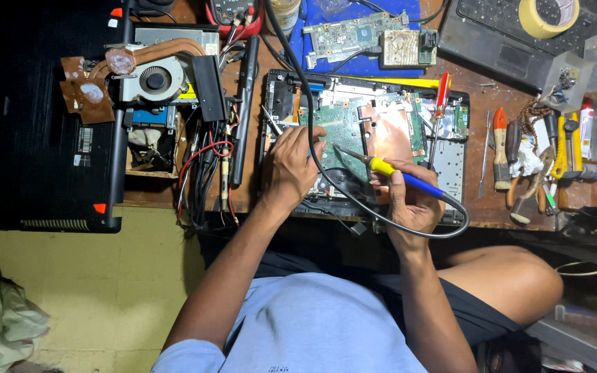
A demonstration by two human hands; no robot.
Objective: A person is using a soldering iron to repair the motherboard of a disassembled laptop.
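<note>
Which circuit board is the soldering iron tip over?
The green board in the open laptop chassis, under both hands; the other green board lies apart on the blue mat.

Electronics repair workshop: circuit boards, screwdrivers, cooling fan.

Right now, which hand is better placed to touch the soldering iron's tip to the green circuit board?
The right hand, probably. It grips the yellow-and-blue soldering iron, whose tip points at the green circuit board. The left hand holds tweezers at the board's left part.
</note>
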